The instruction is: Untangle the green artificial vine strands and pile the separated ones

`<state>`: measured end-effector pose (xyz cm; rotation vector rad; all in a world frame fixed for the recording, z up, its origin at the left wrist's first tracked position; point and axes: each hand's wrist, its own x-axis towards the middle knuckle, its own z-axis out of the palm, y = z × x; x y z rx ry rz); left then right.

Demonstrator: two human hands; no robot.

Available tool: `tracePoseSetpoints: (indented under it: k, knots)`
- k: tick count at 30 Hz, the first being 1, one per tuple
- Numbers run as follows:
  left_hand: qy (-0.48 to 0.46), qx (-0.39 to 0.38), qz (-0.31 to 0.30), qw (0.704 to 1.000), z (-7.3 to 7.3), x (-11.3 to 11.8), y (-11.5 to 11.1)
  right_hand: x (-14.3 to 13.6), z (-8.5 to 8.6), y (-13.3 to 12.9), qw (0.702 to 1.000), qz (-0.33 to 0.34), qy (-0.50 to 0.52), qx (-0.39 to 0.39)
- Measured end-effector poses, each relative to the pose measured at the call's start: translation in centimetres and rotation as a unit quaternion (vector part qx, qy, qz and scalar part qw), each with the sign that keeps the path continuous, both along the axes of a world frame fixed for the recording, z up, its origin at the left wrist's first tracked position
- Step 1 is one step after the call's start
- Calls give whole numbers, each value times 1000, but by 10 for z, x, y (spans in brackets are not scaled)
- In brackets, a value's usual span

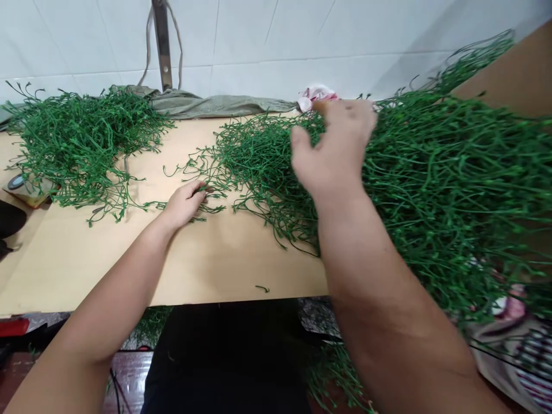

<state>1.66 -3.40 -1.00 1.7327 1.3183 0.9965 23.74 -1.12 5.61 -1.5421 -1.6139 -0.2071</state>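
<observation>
While the left hand point(183, 204) lies on the middle of the tan board point(241, 264), its fingers curl over a few green stems point(215, 196); whether it pinches them or merely rests on them I cannot tell. The right hand point(338, 146), blurred, is raised above the right part of the board, with the thumb spread away from the fingers. Below it, a central tangle of stems point(259, 152) stretches over the board towards the left hand, and a larger heap point(452, 190) fills the board's right end. Another pile point(86, 135) sits on the board's far left part, while one short stem point(262, 288) lies near its front edge. Along the board's back edge run a grey-green cloth point(215, 107) and a pink-and-white cloth point(317, 95), with a metal bar point(162, 46) upright behind.
</observation>
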Motion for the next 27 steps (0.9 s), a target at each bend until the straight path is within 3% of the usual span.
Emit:
tracePoseSetpoints:
  k: [3, 7, 12, 19, 27]
  knots:
    - [-25, -46, -5, 999, 5, 2, -2, -42, -15, -1, 981, 187, -51, -14]
    - [-15, -6, -8, 1000, 5, 1, -4, -80, -41, 0, 946, 302, -93, -74]
    - [-20, 7, 43, 999, -1, 0, -2, -66, -59, 4, 936, 317, -83, -126]
    - [83, 37, 145, 985, 3, -5, -1, -57, -58, 1, 960, 274, -20, -60]
    - [126, 18, 118, 985, 5, -9, -5, -59, -55, -1, 929, 328, 121, -122]
